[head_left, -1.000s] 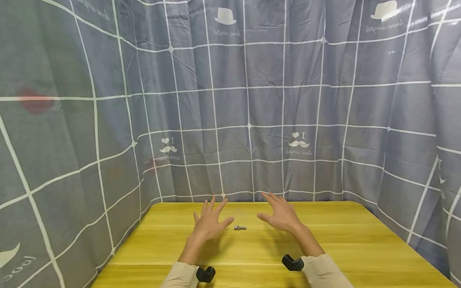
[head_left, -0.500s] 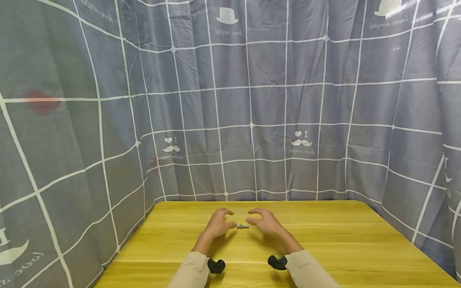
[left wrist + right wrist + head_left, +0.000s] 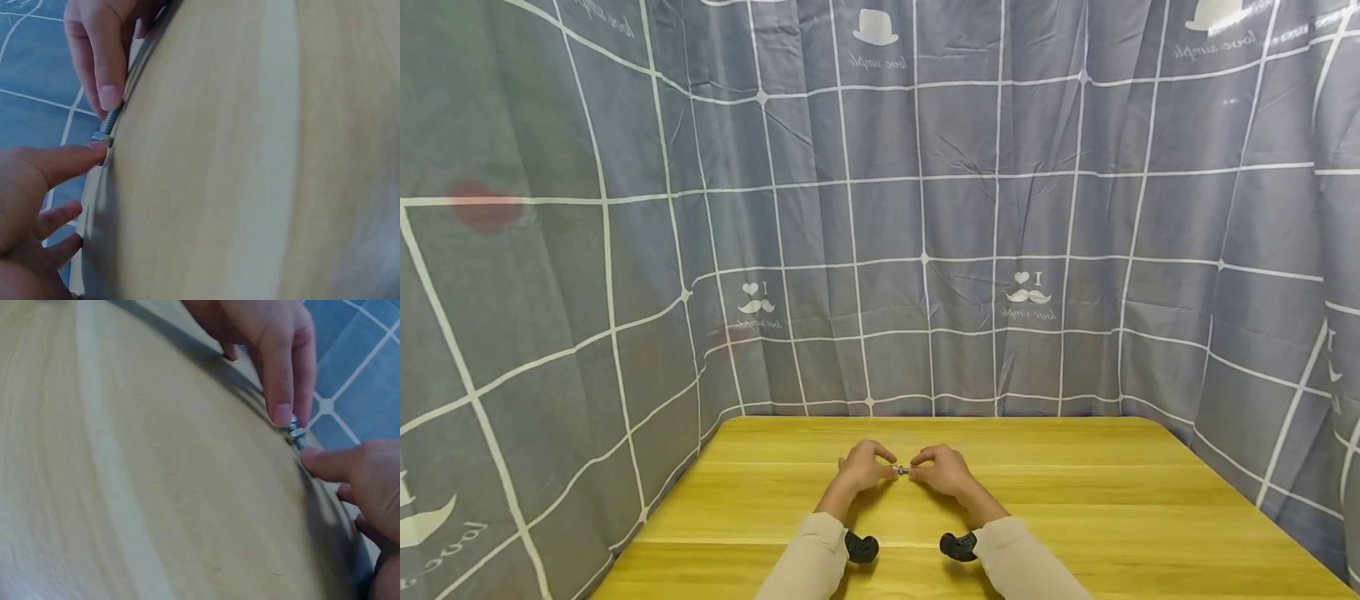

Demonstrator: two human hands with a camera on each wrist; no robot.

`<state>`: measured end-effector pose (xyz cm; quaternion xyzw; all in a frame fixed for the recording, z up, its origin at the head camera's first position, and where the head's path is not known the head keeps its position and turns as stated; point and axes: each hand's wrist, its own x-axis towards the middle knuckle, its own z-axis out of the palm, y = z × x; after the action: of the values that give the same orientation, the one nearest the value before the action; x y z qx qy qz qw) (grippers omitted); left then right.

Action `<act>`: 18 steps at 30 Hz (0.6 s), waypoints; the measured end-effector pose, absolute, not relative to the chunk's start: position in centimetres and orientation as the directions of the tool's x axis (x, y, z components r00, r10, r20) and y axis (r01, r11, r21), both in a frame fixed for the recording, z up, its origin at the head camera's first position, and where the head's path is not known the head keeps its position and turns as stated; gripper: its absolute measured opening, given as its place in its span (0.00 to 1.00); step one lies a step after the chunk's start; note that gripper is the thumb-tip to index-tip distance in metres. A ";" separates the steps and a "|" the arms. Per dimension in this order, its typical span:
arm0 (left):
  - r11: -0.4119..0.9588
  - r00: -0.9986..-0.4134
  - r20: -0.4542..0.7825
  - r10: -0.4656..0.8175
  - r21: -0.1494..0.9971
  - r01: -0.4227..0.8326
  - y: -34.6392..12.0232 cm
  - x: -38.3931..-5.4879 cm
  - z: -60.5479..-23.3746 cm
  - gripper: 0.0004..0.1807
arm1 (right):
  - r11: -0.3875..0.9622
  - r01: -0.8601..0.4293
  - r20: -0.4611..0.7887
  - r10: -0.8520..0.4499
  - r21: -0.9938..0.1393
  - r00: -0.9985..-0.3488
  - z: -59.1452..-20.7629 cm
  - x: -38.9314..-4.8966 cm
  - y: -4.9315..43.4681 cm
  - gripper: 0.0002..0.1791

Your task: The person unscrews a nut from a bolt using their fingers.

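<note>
A small metal bolt with a nut on its thread lies crosswise between my two hands, at or just above the tabletop. My left hand pinches the head end between thumb and fingers. From the other side, my right hand pinches the threaded end. The left wrist view shows the bolt's thread between the two sets of fingertips. Fingers hide both ends of the bolt.
The yellow wood-grain table spreads under both hands. A grey curtain with white grid lines hangs behind the table and along its sides. Black wrist devices sit at the left cuff and right cuff.
Both hands came inward and down from spread fingers above the table to the bolt. Their fingers have closed on its opposite ends.
</note>
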<state>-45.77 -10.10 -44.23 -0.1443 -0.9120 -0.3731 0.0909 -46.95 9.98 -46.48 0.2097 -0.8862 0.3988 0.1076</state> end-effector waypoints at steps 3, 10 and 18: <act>0.707 -0.949 0.268 0.167 0.638 0.305 -9.7 -45.8 -44.4 0.04 | 0.636 -0.453 0.381 -0.258 -0.624 -0.888 -46.5 -47.0 9.7 0.06; 0.708 -0.956 0.269 0.116 0.652 0.269 -9.4 -45.6 -44.5 0.03 | 0.673 -0.436 0.410 -0.211 -0.598 -0.887 -46.6 -47.1 9.2 0.02; 0.679 -0.956 0.275 0.103 0.683 0.269 -9.5 -45.9 -44.3 0.04 | 0.626 -0.402 0.389 -0.167 -0.668 -0.906 -46.2 -47.3 9.4 0.01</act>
<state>-45.91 -9.47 -44.35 -0.1021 -0.9100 -0.3873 0.1075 -47.27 9.36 -46.23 0.1598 -0.8898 0.4016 0.1465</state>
